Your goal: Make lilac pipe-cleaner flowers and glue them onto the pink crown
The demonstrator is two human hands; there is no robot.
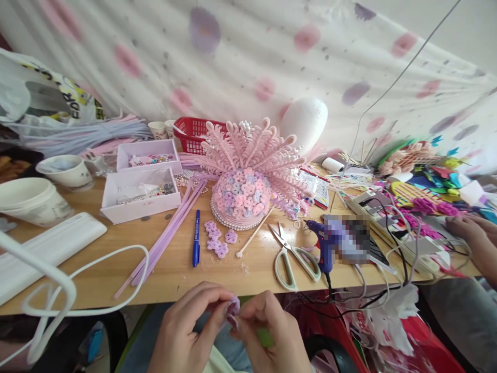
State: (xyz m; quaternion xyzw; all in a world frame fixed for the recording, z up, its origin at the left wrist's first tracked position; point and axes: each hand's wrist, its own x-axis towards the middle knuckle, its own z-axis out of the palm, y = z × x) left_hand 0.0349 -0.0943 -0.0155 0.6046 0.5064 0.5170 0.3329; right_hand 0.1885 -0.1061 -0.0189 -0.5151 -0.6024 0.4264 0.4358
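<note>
Below the table's front edge, my left hand (193,327) and my right hand (268,331) pinch a small piece of purple pipe cleaner (234,305) between their fingertips. It is curled, and the fingers cover part of it. On the tabletop just beyond lie several purple pipe-cleaner flowers (214,243), beside a blue pen (196,243). Behind them stands a pink headdress (244,194), its dome covered in pink, purple and blue flowers under a fan of feathery pink plumes. Scissors (289,254) with pale handles lie slightly apart, right of a thin stick (254,233).
A blue glue gun (325,246) with its cord lies right of the scissors. Long purple pipe cleaners (171,233), white boxes (142,194) of beads and a white lamp (46,254) occupy the left. Another person's hand (471,233) is at far right, near power strips (388,235).
</note>
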